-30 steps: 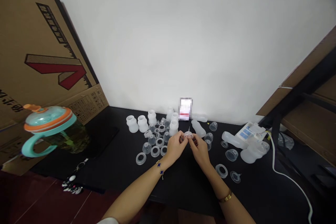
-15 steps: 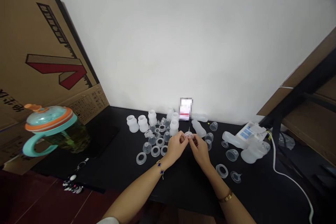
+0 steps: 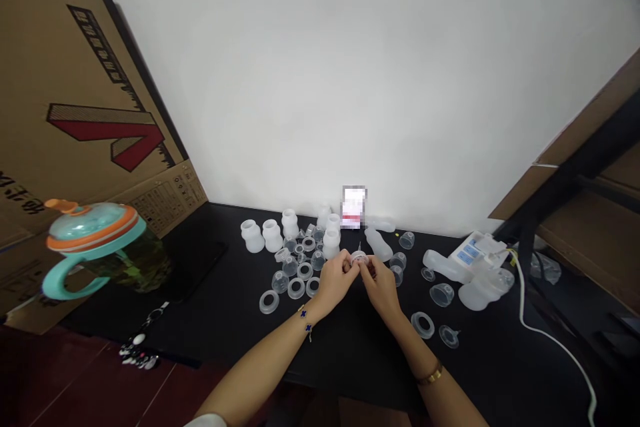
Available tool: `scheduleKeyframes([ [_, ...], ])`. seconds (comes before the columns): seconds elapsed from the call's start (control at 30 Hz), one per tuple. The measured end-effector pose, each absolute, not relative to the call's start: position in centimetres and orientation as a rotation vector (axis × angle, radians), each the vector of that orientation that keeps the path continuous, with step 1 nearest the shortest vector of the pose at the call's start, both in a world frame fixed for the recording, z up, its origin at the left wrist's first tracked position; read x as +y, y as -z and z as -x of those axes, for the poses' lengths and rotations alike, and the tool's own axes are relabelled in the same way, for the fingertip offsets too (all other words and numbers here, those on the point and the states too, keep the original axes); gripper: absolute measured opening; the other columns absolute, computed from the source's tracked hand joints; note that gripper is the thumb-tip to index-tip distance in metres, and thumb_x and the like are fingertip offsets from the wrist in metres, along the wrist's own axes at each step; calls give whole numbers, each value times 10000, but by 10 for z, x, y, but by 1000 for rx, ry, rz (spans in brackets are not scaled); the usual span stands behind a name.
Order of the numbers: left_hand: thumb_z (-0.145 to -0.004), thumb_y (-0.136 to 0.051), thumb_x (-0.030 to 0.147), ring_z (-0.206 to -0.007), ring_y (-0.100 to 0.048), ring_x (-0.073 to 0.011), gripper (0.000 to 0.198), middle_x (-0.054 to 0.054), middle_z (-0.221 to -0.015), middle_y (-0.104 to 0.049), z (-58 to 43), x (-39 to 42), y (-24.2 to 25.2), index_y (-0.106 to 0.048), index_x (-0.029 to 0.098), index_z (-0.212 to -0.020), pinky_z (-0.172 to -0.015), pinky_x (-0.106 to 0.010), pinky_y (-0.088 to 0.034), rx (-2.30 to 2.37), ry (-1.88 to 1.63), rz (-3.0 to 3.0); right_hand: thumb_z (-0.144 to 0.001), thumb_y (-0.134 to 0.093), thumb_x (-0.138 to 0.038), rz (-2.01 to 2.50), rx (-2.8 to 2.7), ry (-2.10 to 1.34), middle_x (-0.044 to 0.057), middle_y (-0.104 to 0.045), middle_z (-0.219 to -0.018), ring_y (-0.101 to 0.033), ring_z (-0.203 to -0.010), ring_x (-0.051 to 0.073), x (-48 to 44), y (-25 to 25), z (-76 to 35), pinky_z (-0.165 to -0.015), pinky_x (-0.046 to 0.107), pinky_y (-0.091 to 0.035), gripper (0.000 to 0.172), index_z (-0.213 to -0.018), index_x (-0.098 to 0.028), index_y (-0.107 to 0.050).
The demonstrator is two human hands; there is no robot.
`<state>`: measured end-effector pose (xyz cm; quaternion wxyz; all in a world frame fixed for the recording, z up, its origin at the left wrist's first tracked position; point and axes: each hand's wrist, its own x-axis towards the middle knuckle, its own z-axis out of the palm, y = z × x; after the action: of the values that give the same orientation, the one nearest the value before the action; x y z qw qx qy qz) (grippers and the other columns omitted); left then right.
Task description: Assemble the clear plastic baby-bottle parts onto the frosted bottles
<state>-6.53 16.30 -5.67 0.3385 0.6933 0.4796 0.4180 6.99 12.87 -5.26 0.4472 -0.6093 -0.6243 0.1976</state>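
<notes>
My left hand (image 3: 336, 278) and my right hand (image 3: 380, 282) meet above the black table (image 3: 240, 333), both pinching one small clear plastic ring part (image 3: 359, 257) between their fingertips. Around the hands lie several clear rings and caps: one ring (image 3: 269, 301) to the left, another ring (image 3: 423, 325) to the right. Small white bottles (image 3: 273, 235) stand in a group behind my left hand.
A teal and orange lidded cup (image 3: 95, 243) stands at the left before a large cardboard box (image 3: 75, 113). A white device with clear bottles (image 3: 475, 267) and a white cable (image 3: 550, 340) lie at the right, beside a dark shelf frame (image 3: 565, 180). Keys (image 3: 140, 350) rest near the front left.
</notes>
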Motion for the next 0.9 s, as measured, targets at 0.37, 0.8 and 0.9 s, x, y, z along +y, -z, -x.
scheduleKeyframes([
  [0.37, -906, -542, 408, -534, -377, -105, 310, 77, -555, -408, 67, 162, 56, -440, 203, -696, -572, -250, -259, 1202, -1104, -1801, -971, -464, -501, 1484, -1530, -551, 44, -702, -775, -639, -676, 203, 130, 54, -70, -594, 278, -440, 352, -902, -201, -636],
  [0.8, -883, -565, 375, -558, -435, -110, 260, 66, -584, -456, 68, 162, 51, -492, 202, -704, -582, -248, -276, 1297, -1165, -1815, -964, -470, -552, 1508, -1517, -554, 47, -720, -892, -634, -675, 192, 132, 58, -71, -620, 291, -477, 450, -1202, -201, -619],
  [0.9, -866, -581, 352, -576, -464, -114, 223, 61, -606, -481, 69, 162, 50, -508, 203, -717, -589, -241, -299, 1309, -1169, -1824, -965, -465, -547, 1534, -1532, -545, 49, -728, -924, -643, -689, 196, 133, 58, -72, -628, 296, -479, 464, -1249, -207, -604],
])
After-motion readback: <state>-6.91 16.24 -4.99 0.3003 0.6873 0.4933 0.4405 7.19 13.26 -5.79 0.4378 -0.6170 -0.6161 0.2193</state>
